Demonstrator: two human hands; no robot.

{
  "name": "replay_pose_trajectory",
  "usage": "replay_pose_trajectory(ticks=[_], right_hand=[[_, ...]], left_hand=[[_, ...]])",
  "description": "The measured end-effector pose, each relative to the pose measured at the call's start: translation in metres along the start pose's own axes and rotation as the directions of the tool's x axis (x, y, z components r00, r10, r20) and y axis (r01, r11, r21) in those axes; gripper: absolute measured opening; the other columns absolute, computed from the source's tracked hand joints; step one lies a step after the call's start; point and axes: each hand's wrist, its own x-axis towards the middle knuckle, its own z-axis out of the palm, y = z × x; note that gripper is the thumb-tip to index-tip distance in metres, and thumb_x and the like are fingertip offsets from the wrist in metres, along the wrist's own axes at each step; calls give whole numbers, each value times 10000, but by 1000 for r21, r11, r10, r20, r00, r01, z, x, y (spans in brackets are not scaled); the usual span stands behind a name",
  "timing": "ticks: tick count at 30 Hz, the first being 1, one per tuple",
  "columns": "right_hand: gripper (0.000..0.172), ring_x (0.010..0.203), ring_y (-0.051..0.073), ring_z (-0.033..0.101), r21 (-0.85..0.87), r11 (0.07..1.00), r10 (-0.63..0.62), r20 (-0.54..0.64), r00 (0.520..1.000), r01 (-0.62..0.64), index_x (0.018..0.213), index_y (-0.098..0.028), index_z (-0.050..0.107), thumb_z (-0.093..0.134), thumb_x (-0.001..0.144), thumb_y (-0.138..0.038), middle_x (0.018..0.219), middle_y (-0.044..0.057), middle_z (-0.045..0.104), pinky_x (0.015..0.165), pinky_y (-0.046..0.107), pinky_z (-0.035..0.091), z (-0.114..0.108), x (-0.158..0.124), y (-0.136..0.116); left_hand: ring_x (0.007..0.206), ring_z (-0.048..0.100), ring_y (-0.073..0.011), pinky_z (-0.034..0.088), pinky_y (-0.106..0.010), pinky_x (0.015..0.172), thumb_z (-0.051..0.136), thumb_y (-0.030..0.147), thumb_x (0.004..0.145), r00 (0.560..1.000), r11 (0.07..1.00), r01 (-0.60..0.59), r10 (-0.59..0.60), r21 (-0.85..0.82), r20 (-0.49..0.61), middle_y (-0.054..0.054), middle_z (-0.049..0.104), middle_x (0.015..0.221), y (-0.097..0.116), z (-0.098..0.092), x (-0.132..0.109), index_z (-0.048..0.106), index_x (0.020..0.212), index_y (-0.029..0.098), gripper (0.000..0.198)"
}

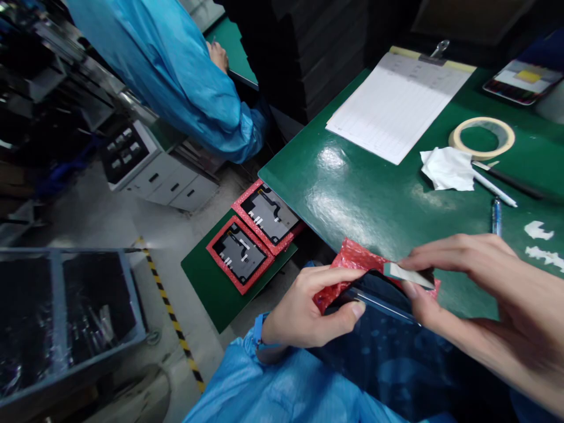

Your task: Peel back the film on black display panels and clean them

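Note:
My left hand [308,308] pinches the edge of a red bubble-wrap pouch [359,261] together with a dark flat panel [379,302] that sticks out of it, at the near edge of the green table [361,194]. My right hand [476,288] pinches a small grey strip or label [408,274] at the panel's top edge. Both hands wear blue sleeves. The panel's lower part spreads dark blue over my lap.
A clipboard with a form [399,103], a tape roll [482,137], a white wipe [447,168], pens [496,214] and a phone [522,79] lie on the table. Two panels in red pouches [253,235] rest on a low green board. A person in a blue coat [176,70] works at left. A grey bin [66,317] stands lower left.

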Motion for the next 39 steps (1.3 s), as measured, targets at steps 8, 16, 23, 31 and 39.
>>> replay_pose_trajectory(ticks=[8, 16, 23, 31, 39], right_hand=[[35, 812, 213, 733, -28, 999, 45, 8, 999, -44, 1226, -320, 648, 653, 1197, -300, 1032, -13, 776, 763, 411, 575, -2, -2, -1], [49, 790, 214, 712, -12, 1000, 21, 22, 1000, -21, 1243, -293, 659, 645, 1209, -326, 1037, 10, 759, 819, 418, 573, -3, -6, 0], [46, 785, 223, 740, 9, 1000, 5, 10, 1000, -5, 1228, -307, 672, 672, 1191, -334, 1046, -3, 784, 744, 426, 582, -4, -4, 1], [104, 821, 260, 723, -18, 994, 106, 11, 994, -105, 1247, -345, 735, 701, 1172, -410, 1090, 14, 773, 725, 459, 524, -14, -16, 3], [251, 996, 243, 707, -107, 990, -88, 70, 994, 95, 1468, -297, 693, 602, 1236, -269, 1325, 49, 752, 825, 426, 499, -7, -3, -1]], left_hand=[[875, 918, -264, 752, -312, 830, 913, 179, 954, 1000, 1000, 5, -6, 4, 9, -127, 954, 1109, -2, -1, -1, 907, 1308, 150, 355], [877, 917, -262, 750, -305, 839, 915, 172, 946, 1000, 1000, 22, -22, -1, -13, -126, 953, 1094, -2, 0, -3, 917, 1285, 148, 339], [921, 928, -285, 758, -336, 871, 890, 152, 950, 999, 999, 47, -47, -14, -27, -137, 954, 1131, -3, 0, -4, 921, 1270, 153, 322], [855, 911, -263, 741, -306, 813, 935, 163, 911, 998, 999, 44, -45, -21, -53, -115, 952, 1058, -3, 0, -3, 937, 1226, 158, 315], [808, 875, -230, 712, -290, 765, 885, 159, 941, 1000, 1000, -5, 5, 26, 21, -112, 940, 1067, 1, 4, 1, 911, 1234, 150, 295]])
